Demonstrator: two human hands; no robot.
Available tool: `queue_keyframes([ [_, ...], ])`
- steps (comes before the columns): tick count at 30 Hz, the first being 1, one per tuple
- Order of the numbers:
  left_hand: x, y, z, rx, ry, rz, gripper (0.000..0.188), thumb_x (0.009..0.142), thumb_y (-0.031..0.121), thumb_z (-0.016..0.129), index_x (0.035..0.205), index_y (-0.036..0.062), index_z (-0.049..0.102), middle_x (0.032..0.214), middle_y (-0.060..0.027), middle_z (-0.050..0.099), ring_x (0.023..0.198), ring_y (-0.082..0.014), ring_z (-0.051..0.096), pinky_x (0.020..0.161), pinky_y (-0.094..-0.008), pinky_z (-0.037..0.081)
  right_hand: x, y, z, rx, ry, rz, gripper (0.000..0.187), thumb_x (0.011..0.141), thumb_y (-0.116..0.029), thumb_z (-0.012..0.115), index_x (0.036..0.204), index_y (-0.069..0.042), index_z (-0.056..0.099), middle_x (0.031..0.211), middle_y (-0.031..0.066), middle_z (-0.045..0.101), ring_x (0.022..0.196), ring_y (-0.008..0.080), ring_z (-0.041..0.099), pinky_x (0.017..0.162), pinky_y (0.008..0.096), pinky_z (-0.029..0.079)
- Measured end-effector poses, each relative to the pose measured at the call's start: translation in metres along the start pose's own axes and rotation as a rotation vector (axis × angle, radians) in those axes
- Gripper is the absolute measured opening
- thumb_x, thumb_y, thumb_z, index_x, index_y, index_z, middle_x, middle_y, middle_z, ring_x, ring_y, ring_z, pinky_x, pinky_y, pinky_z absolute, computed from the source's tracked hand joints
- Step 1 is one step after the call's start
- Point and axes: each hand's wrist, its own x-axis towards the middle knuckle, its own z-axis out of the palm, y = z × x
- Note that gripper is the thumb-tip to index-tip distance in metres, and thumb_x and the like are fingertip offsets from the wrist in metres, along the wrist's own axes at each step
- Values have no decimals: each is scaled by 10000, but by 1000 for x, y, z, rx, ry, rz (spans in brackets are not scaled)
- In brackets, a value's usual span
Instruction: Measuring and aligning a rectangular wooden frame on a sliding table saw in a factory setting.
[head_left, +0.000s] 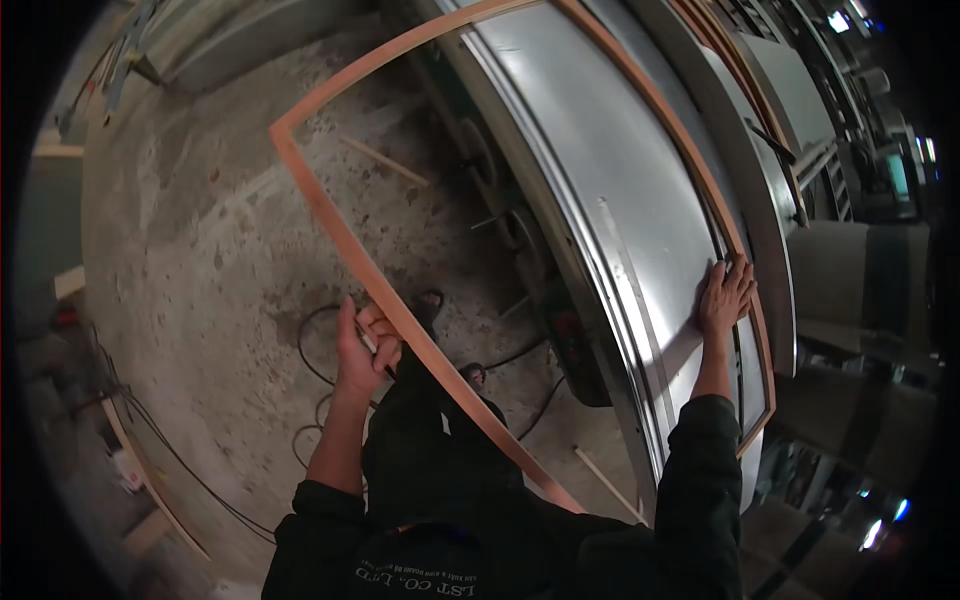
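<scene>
Nearest to my remote viewpoint: the wearer's dark sleeves (702, 450), forearms reaching up from the lower edge, with the dark trousers (405, 430) between them.

Left hand (365, 350): thumb upright, fingers curled closed around a slim pen-like tool (367, 341), its dark tip angled down toward the body. The fingertips lie at the edge of the nearer long rail of a large wooden frame (345, 240); I cannot tell whether they also grip that rail.

Right hand (728, 293): laid over the opposite long rail, fingers bent across the wood, thumb on the inner side. I cannot tell from here how firmly it closes, as the underside is hidden.

Frame: reddish-brown, four-sided, bowed by the lens. I place its right part over a shiny metal worktable (610, 130); its left part juts out over the floor, with one corner at upper left, well apart from both hands.

Below, I log a stained concrete floor (200, 250), a dark cable (302, 345) looping near the feet, one wooden strip (385, 162) seen through the frame's opening, and another strip (606, 480) beside the table's near end.

Farthest: racks (825, 180) and bright lamps (872, 533) at right, too dim and blurred for me to detail.
</scene>
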Motion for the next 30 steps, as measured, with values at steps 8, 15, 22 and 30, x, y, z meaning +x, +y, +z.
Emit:
queue_keyframes([
  [8,168,-58,-92,611,430,-273,324,1021,438,787,1055,116,771,888,23,717,774,-66,586,639,-305,428,6,-18,-12,2,23,76,767,1122,-708,399,1730,-241,423,1769,186,367,1636,465,270,1317,605,228],
  [15,376,-56,-63,938,145,105,377,1011,387,737,1207,65,750,1093,-146,773,1050,-331,708,914,-435,541,12,-12,-15,65,34,-14,650,1170,-555,448,1705,-186,469,1737,203,408,1607,392,378,1312,511,273],
  [22,518,-41,-126,953,70,217,398,989,399,776,1259,107,752,1039,-108,752,824,-240,689,741,-406,539,13,-6,-17,-17,22,-17,631,1181,-451,467,1691,-78,460,1728,203,435,1614,385,378,1327,471,284],
  [30,574,-52,-100,138,246,-367,195,1036,341,712,1017,146,707,736,-47,646,527,-95,553,444,-293,274,5,-13,-19,-147,-54,175,649,1155,-463,482,1743,-207,381,1783,176,361,1653,380,332,1310,580,262],
])
